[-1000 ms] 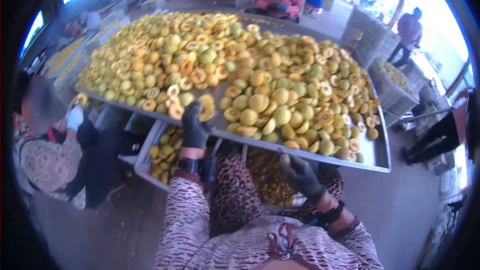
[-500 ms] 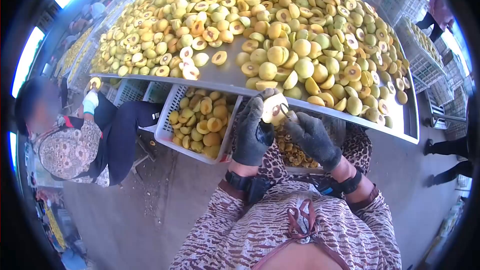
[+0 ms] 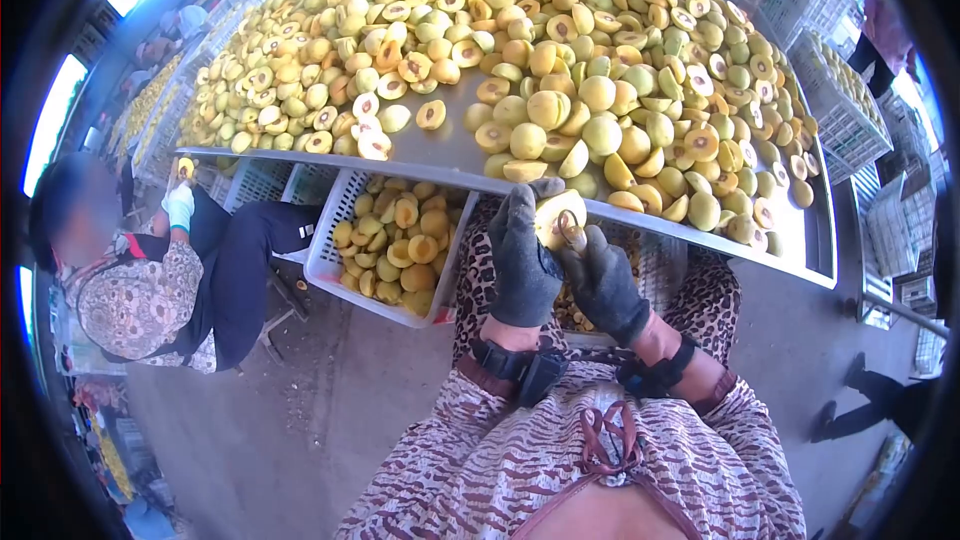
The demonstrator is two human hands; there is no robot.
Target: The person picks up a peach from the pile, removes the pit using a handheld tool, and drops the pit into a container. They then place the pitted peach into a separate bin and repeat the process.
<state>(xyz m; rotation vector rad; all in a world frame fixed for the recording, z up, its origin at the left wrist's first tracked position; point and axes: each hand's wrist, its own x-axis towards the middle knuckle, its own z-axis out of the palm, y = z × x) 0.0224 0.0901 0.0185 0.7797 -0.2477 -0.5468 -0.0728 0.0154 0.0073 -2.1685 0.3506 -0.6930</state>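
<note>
We hold one fruit half (image 3: 558, 210) in the left hand (image 3: 525, 262), its fingers wrapped around the fruit, just in front of the table (image 3: 435, 152). We pinch a small looped tool (image 3: 573, 236) in the right hand (image 3: 607, 285), its loop apparently at the cut face. Caution: a slipping loop may hit the left fingers; a loose hold may let the half turn or drop. The table's raised rim limits forward clearance, with piled halves (image 3: 548, 108) beyond. A white crate (image 3: 375, 309) stands at left; our hands partly hide a container (image 3: 662, 272) below. A seated co-worker (image 3: 150, 290) is well apart.
</note>
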